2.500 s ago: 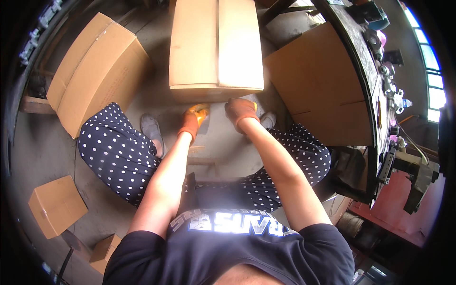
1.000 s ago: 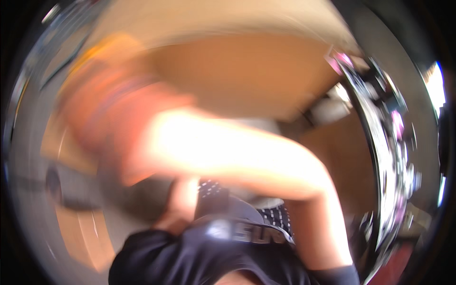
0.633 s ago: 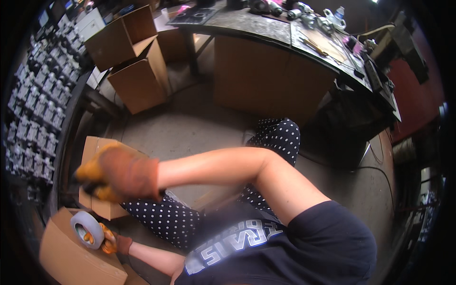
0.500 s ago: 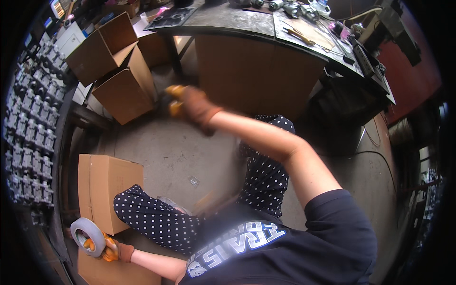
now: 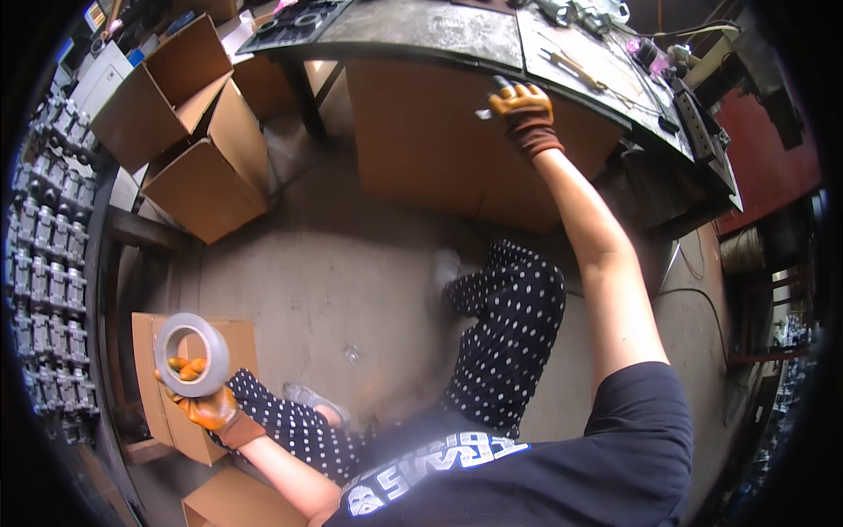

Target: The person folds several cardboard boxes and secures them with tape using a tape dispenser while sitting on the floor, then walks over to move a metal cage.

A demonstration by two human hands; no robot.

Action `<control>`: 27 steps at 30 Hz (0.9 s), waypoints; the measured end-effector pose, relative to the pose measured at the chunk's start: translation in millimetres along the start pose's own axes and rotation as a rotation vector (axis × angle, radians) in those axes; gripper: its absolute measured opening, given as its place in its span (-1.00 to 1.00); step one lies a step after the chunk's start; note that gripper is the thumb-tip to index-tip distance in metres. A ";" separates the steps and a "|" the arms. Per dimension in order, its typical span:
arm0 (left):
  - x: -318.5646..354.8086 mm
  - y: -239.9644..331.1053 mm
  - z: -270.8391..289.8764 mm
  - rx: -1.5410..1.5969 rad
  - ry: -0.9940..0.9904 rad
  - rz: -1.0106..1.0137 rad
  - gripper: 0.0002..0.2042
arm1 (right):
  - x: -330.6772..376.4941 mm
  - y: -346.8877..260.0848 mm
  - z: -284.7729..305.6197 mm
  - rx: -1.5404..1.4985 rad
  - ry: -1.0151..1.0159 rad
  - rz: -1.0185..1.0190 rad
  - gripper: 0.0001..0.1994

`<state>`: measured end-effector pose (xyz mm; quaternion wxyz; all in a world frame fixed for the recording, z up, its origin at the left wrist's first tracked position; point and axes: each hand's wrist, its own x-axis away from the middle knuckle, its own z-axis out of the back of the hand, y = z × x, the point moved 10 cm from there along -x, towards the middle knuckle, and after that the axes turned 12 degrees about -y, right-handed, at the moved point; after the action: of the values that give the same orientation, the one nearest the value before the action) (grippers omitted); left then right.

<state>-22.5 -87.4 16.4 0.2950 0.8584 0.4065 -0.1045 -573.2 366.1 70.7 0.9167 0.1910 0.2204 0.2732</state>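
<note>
My left hand, in an orange-and-brown work glove, is closed on a wide roll of grey tape. Its fingers pass through the hole of the roll. Out ahead, just below the near edge of the workbench, is my right hand, gloved alike. Its fingers are curled round a small dark object with a shiny end poking out on the left; what kind of thing it is I cannot make out. A closed cardboard box stands behind the tape roll, beside my left knee.
Open cardboard boxes stand at the far left. Stacked grey metal parts line the left side. A large cardboard sheet covers the bench front. Tools and metal fittings lie on the bench. Another box sits at the lower left.
My right hand has swung from left of centre to the right and up toward the bench edge. My left hand has risen and moved right with the tape roll. My legs have shifted.
</note>
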 end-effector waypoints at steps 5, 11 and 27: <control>-3.0 -67.0 -10.1 0.006 0.126 0.107 -0.70 | -29.5 -19.8 10.8 -0.045 0.327 0.016 -0.85; 4.6 -114.0 -3.2 0.136 0.245 0.207 -0.73 | 0.1 -91.6 32.6 -0.138 0.319 0.330 -0.77; 79.2 -166.8 29.9 0.031 0.575 0.454 -0.76 | -165.4 -307.5 -84.5 0.414 -0.569 0.579 -0.69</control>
<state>-96.1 28.0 -111.1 0.1714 0.9253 0.2704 0.2032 -612.7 49.6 -94.5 0.7693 0.4913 -0.0528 0.4049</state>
